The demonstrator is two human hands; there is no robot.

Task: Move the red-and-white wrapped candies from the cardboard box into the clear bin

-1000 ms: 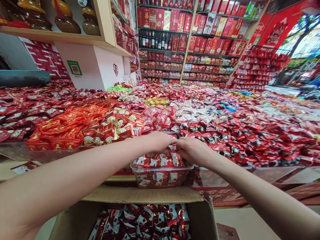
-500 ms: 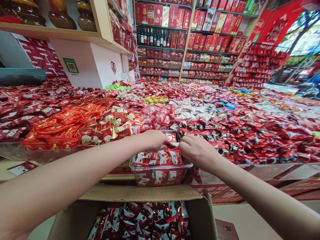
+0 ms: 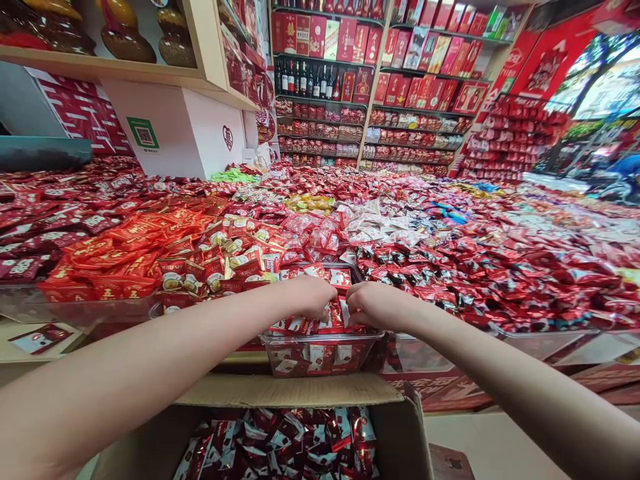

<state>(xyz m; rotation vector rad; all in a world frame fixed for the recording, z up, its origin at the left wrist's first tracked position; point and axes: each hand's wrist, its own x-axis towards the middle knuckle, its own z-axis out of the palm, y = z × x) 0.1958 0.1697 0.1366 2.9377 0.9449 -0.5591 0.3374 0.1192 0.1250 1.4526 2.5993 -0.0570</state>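
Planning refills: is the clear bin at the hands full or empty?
Looks full: packets fill the clear bin to its rim, showing through its front.

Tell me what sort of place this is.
Probably a sweet shop: wrapped packets lie heaped in front, with boxes and bottles lined up on shelves behind.

Mid-frame, left hand (image 3: 316, 298) and right hand (image 3: 374, 305) among red-and-white packets (image 3: 332, 319) in a clear bin (image 3: 320, 341) — lower centre, a cardboard box (image 3: 295, 392).

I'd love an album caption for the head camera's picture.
Left hand and right hand among red packets in a clear bin, with an open cardboard box of packets below.
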